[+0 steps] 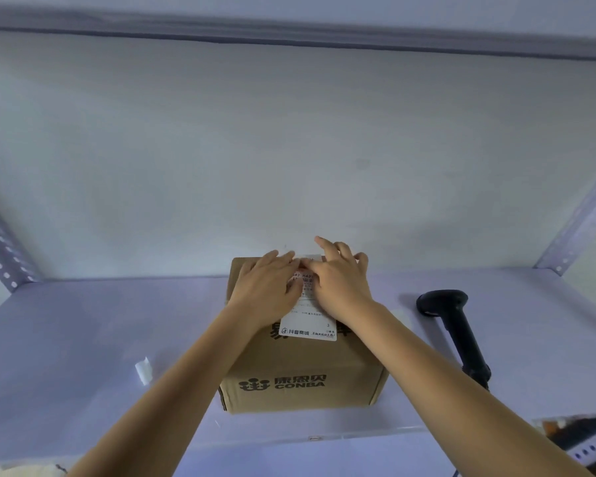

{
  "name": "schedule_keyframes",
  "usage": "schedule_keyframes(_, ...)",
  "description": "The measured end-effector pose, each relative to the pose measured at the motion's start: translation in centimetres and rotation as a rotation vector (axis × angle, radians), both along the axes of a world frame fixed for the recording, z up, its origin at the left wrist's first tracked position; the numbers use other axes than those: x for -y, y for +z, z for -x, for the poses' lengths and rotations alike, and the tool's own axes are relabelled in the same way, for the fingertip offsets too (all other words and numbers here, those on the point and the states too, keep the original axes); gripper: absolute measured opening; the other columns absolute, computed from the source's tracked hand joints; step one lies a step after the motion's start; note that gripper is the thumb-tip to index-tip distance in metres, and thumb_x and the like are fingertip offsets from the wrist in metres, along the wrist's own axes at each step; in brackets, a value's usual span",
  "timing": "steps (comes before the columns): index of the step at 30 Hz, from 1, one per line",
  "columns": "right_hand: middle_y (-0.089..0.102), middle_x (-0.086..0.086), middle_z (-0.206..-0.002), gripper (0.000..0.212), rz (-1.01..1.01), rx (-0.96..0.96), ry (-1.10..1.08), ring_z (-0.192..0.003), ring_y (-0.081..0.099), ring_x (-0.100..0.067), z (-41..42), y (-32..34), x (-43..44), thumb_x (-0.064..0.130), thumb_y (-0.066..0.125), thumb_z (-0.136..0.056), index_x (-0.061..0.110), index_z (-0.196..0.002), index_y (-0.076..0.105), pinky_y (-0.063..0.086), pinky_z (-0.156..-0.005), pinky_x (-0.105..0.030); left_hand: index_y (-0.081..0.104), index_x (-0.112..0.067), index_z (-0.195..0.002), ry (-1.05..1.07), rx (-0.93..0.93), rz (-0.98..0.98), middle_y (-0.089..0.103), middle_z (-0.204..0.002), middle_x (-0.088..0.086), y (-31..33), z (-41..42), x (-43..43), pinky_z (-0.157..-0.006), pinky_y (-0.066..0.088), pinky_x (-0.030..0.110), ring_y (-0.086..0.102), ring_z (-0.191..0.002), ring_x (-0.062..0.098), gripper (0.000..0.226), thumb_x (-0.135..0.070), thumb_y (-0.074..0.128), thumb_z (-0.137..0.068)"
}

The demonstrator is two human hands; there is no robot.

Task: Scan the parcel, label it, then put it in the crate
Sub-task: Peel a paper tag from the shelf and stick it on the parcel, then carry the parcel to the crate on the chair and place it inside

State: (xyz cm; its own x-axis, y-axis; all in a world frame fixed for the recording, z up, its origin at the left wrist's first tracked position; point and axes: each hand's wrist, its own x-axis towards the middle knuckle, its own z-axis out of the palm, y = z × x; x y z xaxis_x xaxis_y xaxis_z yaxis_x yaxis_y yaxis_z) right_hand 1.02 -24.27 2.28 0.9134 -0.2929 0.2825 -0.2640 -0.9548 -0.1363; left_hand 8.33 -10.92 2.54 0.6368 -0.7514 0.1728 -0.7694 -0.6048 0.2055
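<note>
Parcel (303, 366), a brown cardboard box printed CONBA, sits on the pale shelf (83, 339) with a white shipping label (308, 321) on its top face. Both hands lie flat on the label's far end: left hand (267, 290) and right hand (339, 282) side by side, fingers (324, 244) spread and pressing down, gripping nothing. Right of the parcel lies a black scanner (456, 330). Left of the parcel lies a small white paper scrap (143, 370).
</note>
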Motion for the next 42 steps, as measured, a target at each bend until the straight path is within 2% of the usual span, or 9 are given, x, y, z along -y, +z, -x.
schedule_keyframes(10,0.036,-0.003,-0.152,0.045,-0.082,-0.023,-0.113,-0.136,0.029,-0.027,0.3,0.5,-0.3,0.018,0.043,-0.092,0.027,-0.134,0.055,0.023,-0.107,-0.049,0.050,-0.019,-0.139,0.141,0.075,-0.015,0.038,-0.155,0.001,-0.1,0.4,0.0,-0.116,0.017,0.042,0.024,-0.147,0.023,0.051,-0.041,0.030,-0.096)
schedule_keyframes(14,0.037,-0.002,-0.152,0.043,-0.261,0.110,-0.061,-0.140,0.031,-0.023,2.8,1.7,0.8,0.022,0.044,-0.097,0.024,-0.140,0.049,0.030,-0.112,-0.046,0.035,-0.019,-0.148,0.239,-0.020,0.130,0.025,-0.161,0.001,0.6,0.4,-2.2,-0.118,0.017,0.043,0.018,-0.148,0.021,0.059,-0.048,0.035,-0.096)
schedule_keyframes(17,0.034,0.003,-0.154,0.049,-0.571,0.136,-0.009,-0.142,0.031,-0.015,7.1,1.9,2.5,0.033,0.050,-0.097,0.026,-0.145,0.039,0.029,-0.112,-0.034,0.020,-0.021,-0.154,0.304,-0.336,0.308,0.021,-0.162,0.002,0.3,0.2,-6.7,-0.117,0.021,0.045,0.020,-0.148,0.022,0.082,-0.063,0.046,-0.088)
schedule_keyframes(21,0.018,0.013,-0.159,0.086,-0.897,-0.088,-0.020,-0.145,0.024,-0.012,12.9,0.5,3.8,0.064,0.058,-0.081,0.043,-0.151,0.012,0.025,-0.107,-0.031,0.013,-0.032,-0.153,0.262,-1.036,0.491,0.024,-0.160,0.000,-0.6,2.4,-11.9,-0.112,0.031,0.047,0.028,-0.144,0.024,0.132,-0.089,0.061,-0.044)
schedule_keyframes(24,0.022,0.024,-0.156,0.107,-1.115,-0.209,0.056,-0.140,0.031,-0.002,13.5,-0.7,2.9,0.071,0.066,-0.067,0.050,-0.149,0.002,0.032,-0.110,-0.028,0.030,-0.046,-0.145,0.184,-1.236,0.521,0.043,-0.149,-0.004,-1.9,3.8,-12.2,-0.106,0.040,0.055,0.048,-0.131,0.026,0.092,-0.077,0.062,-0.065)
schedule_keyframes(27,0.054,0.045,-0.124,0.084,-1.165,-0.227,0.164,-0.112,0.053,0.021,12.8,-1.2,2.3,0.057,0.079,-0.066,0.071,-0.125,0.020,0.046,-0.085,-0.004,0.036,-0.047,-0.137,0.124,-1.213,0.554,0.058,-0.132,-0.008,-2.0,4.7,-11.4,-0.093,0.054,0.049,0.064,-0.113,0.017,0.070,-0.057,0.065,-0.074)
schedule_keyframes(29,0.057,0.038,-0.125,0.088,-1.134,-0.230,0.180,-0.112,0.055,0.017,12.6,-0.9,2.3,0.056,0.083,-0.061,0.071,-0.124,0.023,0.048,-0.089,-0.010,0.032,-0.042,-0.138,0.071,-1.168,0.529,0.061,-0.127,-0.008,-1.7,4.8,-11.6,-0.081,0.060,0.037,0.069,-0.103,0.012,0.079,-0.052,0.076,-0.073)
schedule_keyframes(34,0.029,0.020,-0.156,0.145,-0.929,-0.265,0.158,-0.140,0.034,-0.005,12.4,-0.5,2.3,0.071,0.082,-0.045,0.041,-0.151,-0.014,0.031,-0.116,-0.035,0.015,-0.059,-0.119,0.012,-1.004,0.452,0.052,-0.119,-0.023,-1.6,5.3,-11.9,-0.066,0.053,0.007,0.062,-0.093,-0.018,0.098,-0.035,0.089,-0.060)
schedule_keyframes(42,0.017,0.015,-0.161,0.138,-0.897,-0.130,0.134,-0.146,0.022,-0.009,12.2,-1.2,1.3,0.071,0.078,-0.051,0.038,-0.152,-0.011,0.025,-0.119,-0.036,0.019,-0.085,-0.102,0.120,-0.700,0.573,0.057,-0.104,-0.039,-2.9,6.8,-11.2,-0.067,0.054,0.013,0.059,-0.096,-0.017,0.093,-0.051,0.088,-0.048)
